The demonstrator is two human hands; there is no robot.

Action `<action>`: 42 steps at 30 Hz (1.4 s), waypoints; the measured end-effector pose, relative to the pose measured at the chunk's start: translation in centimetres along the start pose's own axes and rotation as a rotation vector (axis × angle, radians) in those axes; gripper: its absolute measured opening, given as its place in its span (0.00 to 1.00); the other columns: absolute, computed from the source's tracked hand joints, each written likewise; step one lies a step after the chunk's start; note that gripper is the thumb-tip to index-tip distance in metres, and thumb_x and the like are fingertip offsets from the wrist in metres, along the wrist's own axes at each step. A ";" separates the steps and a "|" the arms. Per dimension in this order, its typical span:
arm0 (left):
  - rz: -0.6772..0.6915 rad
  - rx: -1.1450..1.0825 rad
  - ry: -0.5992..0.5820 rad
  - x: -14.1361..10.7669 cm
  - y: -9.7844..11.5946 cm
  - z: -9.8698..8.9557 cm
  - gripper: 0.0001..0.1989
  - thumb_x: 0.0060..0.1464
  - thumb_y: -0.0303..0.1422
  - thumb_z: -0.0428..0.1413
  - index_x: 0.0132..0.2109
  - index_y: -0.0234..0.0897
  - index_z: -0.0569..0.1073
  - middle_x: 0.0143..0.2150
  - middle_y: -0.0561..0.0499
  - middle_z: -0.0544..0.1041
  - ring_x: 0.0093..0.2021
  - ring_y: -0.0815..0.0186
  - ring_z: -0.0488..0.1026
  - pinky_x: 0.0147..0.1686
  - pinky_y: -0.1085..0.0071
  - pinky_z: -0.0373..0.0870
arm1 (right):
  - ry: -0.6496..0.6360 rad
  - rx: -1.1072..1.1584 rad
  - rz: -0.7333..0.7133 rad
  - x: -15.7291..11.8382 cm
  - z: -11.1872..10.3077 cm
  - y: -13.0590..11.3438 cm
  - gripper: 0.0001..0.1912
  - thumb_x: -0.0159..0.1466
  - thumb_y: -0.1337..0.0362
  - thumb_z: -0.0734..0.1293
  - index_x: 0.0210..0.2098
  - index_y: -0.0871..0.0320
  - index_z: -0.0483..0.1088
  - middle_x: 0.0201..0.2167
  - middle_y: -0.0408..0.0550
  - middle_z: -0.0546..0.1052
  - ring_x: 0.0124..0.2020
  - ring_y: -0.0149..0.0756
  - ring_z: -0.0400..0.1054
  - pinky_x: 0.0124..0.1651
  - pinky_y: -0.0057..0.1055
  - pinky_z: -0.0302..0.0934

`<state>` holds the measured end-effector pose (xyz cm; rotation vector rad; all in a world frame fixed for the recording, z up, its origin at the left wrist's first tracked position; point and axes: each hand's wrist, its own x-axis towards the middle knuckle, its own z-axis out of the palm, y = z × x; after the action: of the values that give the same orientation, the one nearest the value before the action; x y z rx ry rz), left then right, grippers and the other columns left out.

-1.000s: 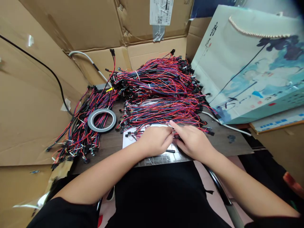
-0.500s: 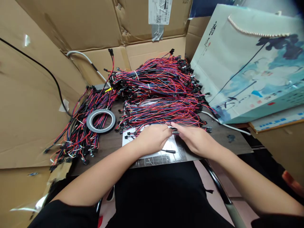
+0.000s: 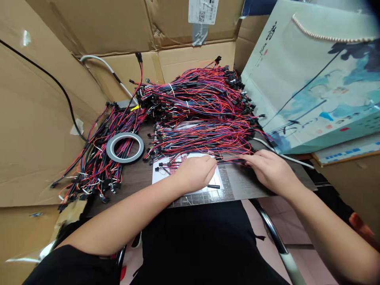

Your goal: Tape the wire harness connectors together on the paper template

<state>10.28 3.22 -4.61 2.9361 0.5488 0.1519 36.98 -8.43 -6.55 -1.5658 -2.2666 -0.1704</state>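
**Wire strand held between two hands, beside a close-packed row**

Nearest the table's front edge, a black rod (image 3: 213, 186) lies partly hidden by the left hand (image 3: 197, 173). A sideways push from that hand could roll it off the sheet (image 3: 158, 179); the wrist, low over the same sheet, might also drag it askew.

Just beyond, the strand (image 3: 230, 161) spans the gap between the hands. The left fingers are curled with their tips together, pinching it; what lies under them is hidden. The right hand (image 3: 271, 172) has thumb and forefinger closed on it farther along, the other fingers folded loosely. An uneven pull could slip the strand from one pinch or strain a joint.

Immediately behind lies the row (image 3: 204, 138), whose stray wires come close to the strand; connectors could hook and pull neighbours out of line. A white cable (image 3: 292, 160), just past the right hand, could catch a plug.

To the left, a tape roll (image 3: 111, 153) rests on a tangled heap (image 3: 99, 170); a tug below could tip it. Farther back, a high bundle (image 3: 196, 95) could slump onto the row. The bag (image 3: 293, 85) limits reach on the right; cardboard (image 3: 118, 29) closes the rear.
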 end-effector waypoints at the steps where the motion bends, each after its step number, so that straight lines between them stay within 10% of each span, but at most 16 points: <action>1: -0.022 -0.021 0.012 0.0 0.1 0.0 0.16 0.69 0.35 0.40 0.43 0.35 0.70 0.40 0.48 0.76 0.39 0.62 0.74 0.36 0.67 0.67 | 0.006 -0.003 -0.013 0.2 0.0 0.0 0.20 0.67 0.71 0.61 0.58 0.58 0.68 0.38 0.52 0.76 0.39 0.38 0.66 0.42 0.35 0.64; 14: -0.027 -0.038 0.042 0.3 0.4 0.8 0.14 0.68 0.34 0.42 0.41 0.36 0.70 0.41 0.49 0.74 0.38 0.63 0.74 0.32 0.67 0.65 | 0.108 -0.022 -0.029 1.5 -0.6 -1.0 0.09 0.64 0.67 0.68 0.45 0.60 0.72 0.36 0.50 0.76 0.38 0.38 0.66 0.42 0.35 0.62; 25: -0.043 -0.140 0.082 0.9 0.2 1.1 0.15 0.68 0.33 0.45 0.43 0.36 0.75 0.40 0.49 0.76 0.41 0.63 0.74 0.39 0.67 0.69 | -0.151 -0.180 -0.247 5.6 -1.2 -3.4 0.11 0.69 0.62 0.62 0.32 0.57 0.72 0.28 0.47 0.71 0.33 0.36 0.60 0.38 0.34 0.53; 42: -0.008 -0.166 0.137 0.8 -0.1 1.3 0.13 0.67 0.33 0.47 0.42 0.36 0.75 0.37 0.50 0.77 0.39 0.65 0.74 0.38 0.69 0.68 | -0.020 -0.236 -0.262 4.7 0.6 -2.7 0.08 0.68 0.63 0.64 0.35 0.56 0.73 0.25 0.43 0.70 0.31 0.33 0.60 0.36 0.34 0.51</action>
<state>11.16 3.43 -5.81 2.7759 0.5382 0.3808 32.86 -5.13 -5.09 -1.3732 -2.5376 -0.5114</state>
